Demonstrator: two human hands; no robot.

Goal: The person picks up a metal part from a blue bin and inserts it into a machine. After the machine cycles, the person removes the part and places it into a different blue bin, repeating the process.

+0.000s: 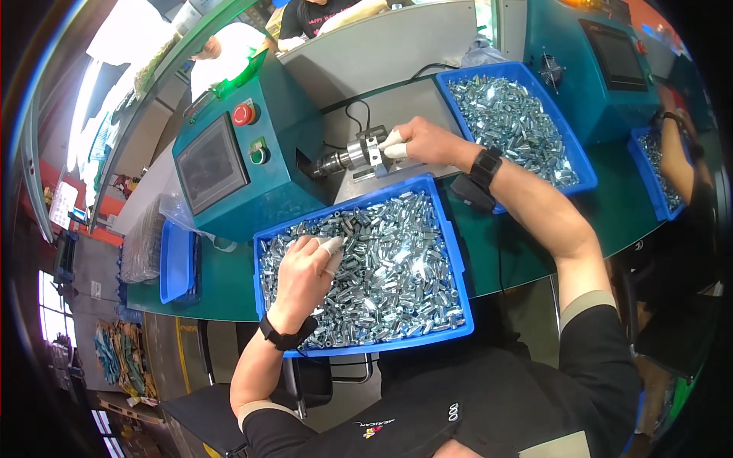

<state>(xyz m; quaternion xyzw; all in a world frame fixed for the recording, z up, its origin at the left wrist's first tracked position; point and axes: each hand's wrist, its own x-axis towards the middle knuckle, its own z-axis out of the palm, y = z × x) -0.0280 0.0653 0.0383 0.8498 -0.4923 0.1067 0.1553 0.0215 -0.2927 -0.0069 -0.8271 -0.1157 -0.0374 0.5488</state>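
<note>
In the head view, the person's left hand (pixel 305 275) is resting over the left half of the front blue tray (pixel 397 342), its fingers curling down to the loose metal parts (pixel 397 267); whether it is gripping one is impossible to tell. White covers (pixel 331 245) are wrapping some fingertips. The tray is standing at the desk's (pixel 485 263) front edge and jutting past it, parts filling it from wall to wall.

The right hand (pixel 427 143) is bending its covered fingertips together against the right end of a shiny metal holder (pixel 355 156); a part between them cannot be made out. The holder is sticking out of a green machine (pixel 263 206), which is carrying a screen (pixel 212 165) and a red button (pixel 243 114). Toward the desk's back edge, right of the holder, a second blue tray (pixel 584 182) is holding more such parts. A small blue tray (pixel 177 263) is sitting near the desk's left end.
</note>
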